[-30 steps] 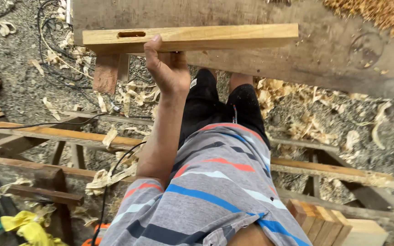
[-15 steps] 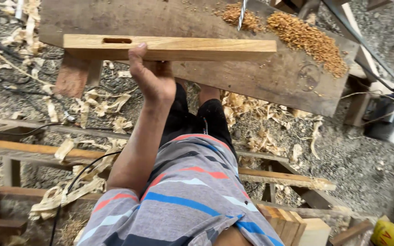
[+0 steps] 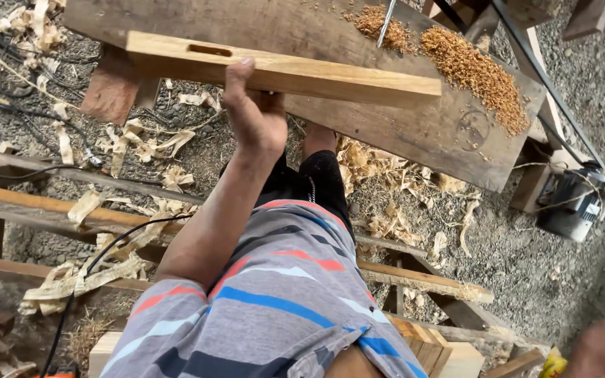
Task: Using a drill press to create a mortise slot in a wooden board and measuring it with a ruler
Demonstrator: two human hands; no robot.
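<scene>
One hand, the left hand, was clamped on the pale, squared length of timber with a rectangular mortise slot cut near its left end. Fingers went over the near face of the piece, fingertip showing at the top edge, about a third of the way along from the slot.

Position of workpiece: lying lengthwise across the dark, weathered wooden plank serving as tabletop, near edge, running left to far right. Orange-brown heap of sawdust sat on the plank to the right, just beyond the timber's right end; thin metal rod or blade stood in it, top out of frame.

Step judged: workpiece being gripped and placed or shifted on the plank, one-handed. Next move would likely call for a firm, level hold so the long piece does not tip off the near edge.

Pose: left arm fully extended forward and down from a striped grey, blue and red sleeve, wrist straight, back of hand toward camera. Right hand only partly visible, blurred at lower right corner, well apart from the timber; cannot tell whether it was apart or closed.

Pale curled wood shavings littered the gravel floor below.
</scene>
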